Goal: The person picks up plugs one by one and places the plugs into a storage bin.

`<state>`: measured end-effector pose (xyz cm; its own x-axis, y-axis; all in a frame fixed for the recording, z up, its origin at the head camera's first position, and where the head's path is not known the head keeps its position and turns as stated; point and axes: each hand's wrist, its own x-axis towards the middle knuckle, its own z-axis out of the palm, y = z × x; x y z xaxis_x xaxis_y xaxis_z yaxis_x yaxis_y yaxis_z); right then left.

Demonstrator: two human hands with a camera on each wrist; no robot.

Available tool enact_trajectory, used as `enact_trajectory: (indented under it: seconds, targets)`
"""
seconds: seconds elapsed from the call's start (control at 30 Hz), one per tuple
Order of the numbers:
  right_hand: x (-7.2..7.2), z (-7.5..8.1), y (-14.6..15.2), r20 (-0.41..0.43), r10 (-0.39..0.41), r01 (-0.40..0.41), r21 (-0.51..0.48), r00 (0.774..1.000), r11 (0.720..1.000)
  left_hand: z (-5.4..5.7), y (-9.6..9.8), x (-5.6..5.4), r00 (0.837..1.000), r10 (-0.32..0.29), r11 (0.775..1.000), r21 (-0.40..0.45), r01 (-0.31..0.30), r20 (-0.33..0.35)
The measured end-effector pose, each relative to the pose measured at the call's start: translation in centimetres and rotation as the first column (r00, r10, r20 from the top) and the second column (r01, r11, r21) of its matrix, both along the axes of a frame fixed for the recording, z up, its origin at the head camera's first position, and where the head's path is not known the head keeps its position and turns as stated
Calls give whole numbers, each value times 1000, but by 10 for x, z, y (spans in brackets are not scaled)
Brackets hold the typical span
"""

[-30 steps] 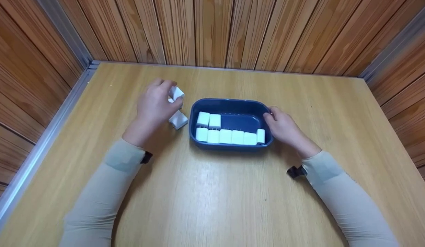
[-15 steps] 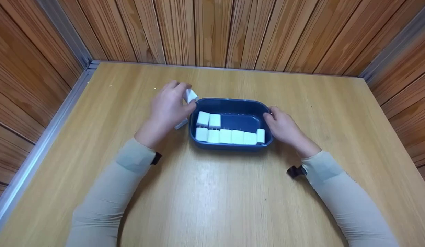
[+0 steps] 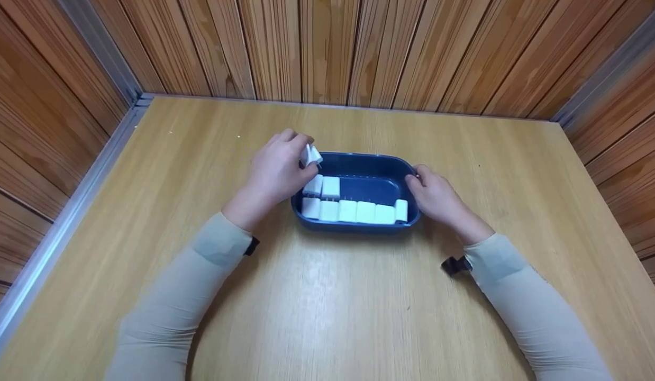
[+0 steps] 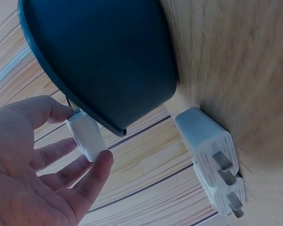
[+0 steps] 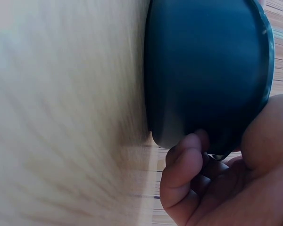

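Note:
My left hand pinches a white charger plug between thumb and fingertips, over the left back corner of a dark blue box. In the left wrist view this plug is held at the box's rim, with a prong showing near the thumb. My right hand grips the box's right end, thumb over the rim and fingers curled below it. Inside the box, several white charger plugs line the front side. Two more stand behind them at the left, one partly covered by my left hand.
Two more charger plugs, one nearer and one behind it, lie on the table beside the box, prongs showing; my left hand hides them from the head view. The wooden table meets plank walls at the back and sides.
My left hand has lifted a charger plug from the group left of the box and carried it right, to over the box's left rim. My right hand and the box have stayed put.

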<state>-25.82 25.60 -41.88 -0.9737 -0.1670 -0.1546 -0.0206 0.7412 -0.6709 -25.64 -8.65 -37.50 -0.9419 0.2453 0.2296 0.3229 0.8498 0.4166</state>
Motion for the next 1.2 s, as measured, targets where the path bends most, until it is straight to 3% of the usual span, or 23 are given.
enact_trajectory:
  seconds: [0.27,0.43,0.73,1.2]
  targets:
    - [1,-1,1,11,-5,5,-7,1000,1000,-4,8,1,998,-60,998,-24,60,-19]
    - [2,-3,0,-39,-4,4,0,999,1000,-6,11,0,993,-110,993,-53,108,-38]
    - [2,-3,0,-55,-5,5,1,998,1000,-7,18,-1,990,-141,985,-104,141,9]
    - [1,-1,-1,-22,-10,10,-5,1000,1000,-11,32,-4,970,-231,938,-250,242,70]
